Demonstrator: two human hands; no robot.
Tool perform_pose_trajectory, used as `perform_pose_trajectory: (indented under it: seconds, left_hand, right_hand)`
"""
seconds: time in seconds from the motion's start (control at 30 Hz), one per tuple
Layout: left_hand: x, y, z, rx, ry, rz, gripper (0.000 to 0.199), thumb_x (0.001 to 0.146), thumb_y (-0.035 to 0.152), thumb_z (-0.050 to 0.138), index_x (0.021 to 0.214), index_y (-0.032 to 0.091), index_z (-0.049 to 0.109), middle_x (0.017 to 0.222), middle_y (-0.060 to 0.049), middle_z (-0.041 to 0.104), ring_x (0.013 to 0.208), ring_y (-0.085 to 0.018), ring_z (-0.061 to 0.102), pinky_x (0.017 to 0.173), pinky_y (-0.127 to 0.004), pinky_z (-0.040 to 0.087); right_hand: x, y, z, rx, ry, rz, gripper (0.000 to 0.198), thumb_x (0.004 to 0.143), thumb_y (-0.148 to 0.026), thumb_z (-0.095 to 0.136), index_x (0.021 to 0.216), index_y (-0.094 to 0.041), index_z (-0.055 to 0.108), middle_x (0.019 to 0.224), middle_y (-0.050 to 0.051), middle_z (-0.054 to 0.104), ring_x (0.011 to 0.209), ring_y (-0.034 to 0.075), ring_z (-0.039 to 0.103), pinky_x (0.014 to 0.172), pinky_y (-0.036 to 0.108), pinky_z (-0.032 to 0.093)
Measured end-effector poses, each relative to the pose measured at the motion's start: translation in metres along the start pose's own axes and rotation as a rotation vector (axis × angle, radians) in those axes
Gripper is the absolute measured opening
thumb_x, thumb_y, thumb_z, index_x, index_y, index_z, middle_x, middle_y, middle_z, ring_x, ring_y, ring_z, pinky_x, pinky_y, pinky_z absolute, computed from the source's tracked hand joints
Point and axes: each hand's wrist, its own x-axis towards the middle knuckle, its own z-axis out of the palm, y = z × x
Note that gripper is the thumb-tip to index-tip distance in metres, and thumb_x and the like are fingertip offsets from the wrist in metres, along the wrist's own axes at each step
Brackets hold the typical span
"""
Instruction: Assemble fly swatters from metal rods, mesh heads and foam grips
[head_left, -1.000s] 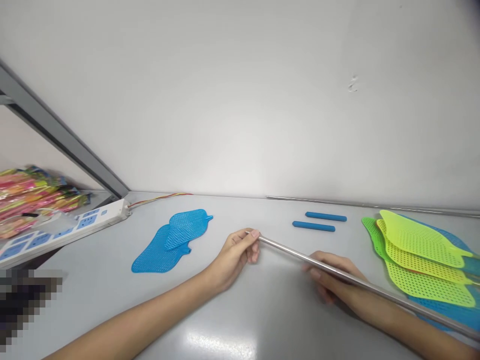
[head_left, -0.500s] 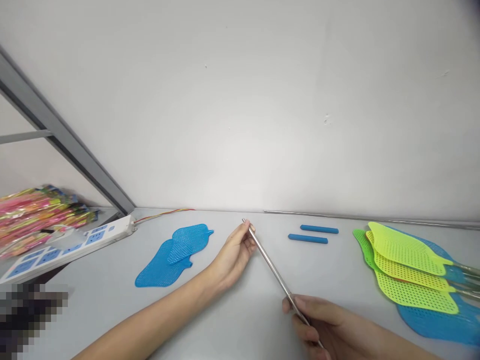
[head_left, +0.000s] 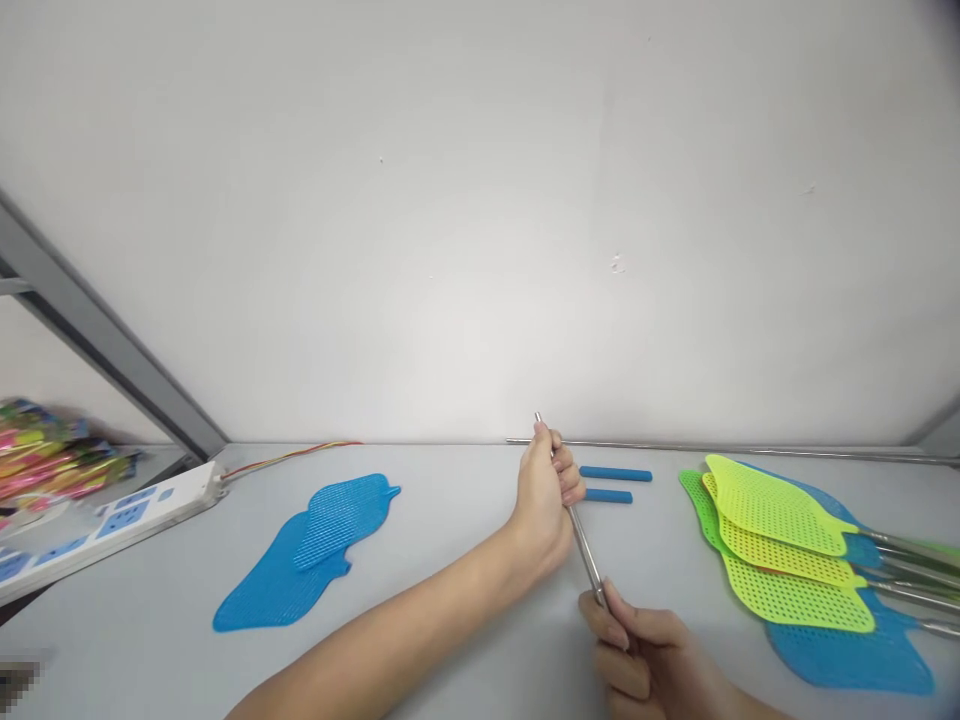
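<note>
A thin metal rod [head_left: 586, 553] slants between my two hands over the grey table. My left hand [head_left: 545, 485] is wrapped round its upper part, and a short tip sticks out above the thumb. Lower down, my right hand [head_left: 649, 645] grips the same rod between thumb and fingers; its lower end is hidden in that hand. Just behind my left hand lie two blue handle-like sticks [head_left: 619, 474], their left ends partly covered. Two blue perforated fly swatter heads [head_left: 349, 515] overlap on the table to the left, with no rods on them.
Yellow, green and blue fly swatters [head_left: 795, 590] with metal rods are piled at the right. A long metal rod [head_left: 720, 450] lies along the wall. On the left are a white power strip [head_left: 127, 525], a thin cable [head_left: 292, 458], plastic-wrapped packages [head_left: 52, 450] and a grey frame post [head_left: 112, 330].
My left hand has moved right and closed round the rod, which now stands steeper. My right hand stays on its lower part. The camera view has shifted slightly.
</note>
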Motion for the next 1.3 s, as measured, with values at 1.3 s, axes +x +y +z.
perform_pose_trajectory:
  seconds: [1.3]
  left_hand:
    - [-0.006, -0.015, -0.019, -0.078, -0.041, -0.200, 0.029, 0.078, 0.043, 0.039, 0.064, 0.017, 0.036, 0.048, 0.007, 0.021, 0.034, -0.002, 0.016, 0.034, -0.016, 0.018]
  right_hand:
    - [0.007, 0.000, 0.006, 0.030, 0.070, -0.022, 0.039, 0.078, -0.046, 0.034, 0.054, -0.016, 0.041, 0.033, -0.007, 0.025, 0.025, 0.004, 0.018, 0.027, 0.014, 0.015]
